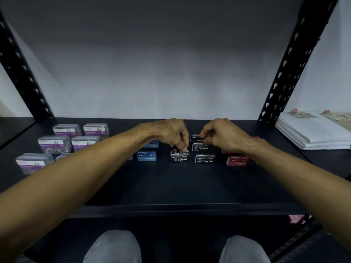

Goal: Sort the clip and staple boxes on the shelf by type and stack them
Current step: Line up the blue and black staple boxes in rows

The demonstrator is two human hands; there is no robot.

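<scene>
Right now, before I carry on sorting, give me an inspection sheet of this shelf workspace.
Surface: black shelf, front area bare.
Job's things: clear paper clip boxes grouped at left; blue staple boxes left of centre; black staple boxes in the middle; red staple boxes at right.
Clutter: nothing seen on this shelf.
Grippers: left hand pinches a small box above the front-left black staple box; right hand grips the rear black staple box.
Cables: nothing seen.
Surroundings: perforated black uprights either side; white paper stack on the neighbouring shelf at right.
</scene>
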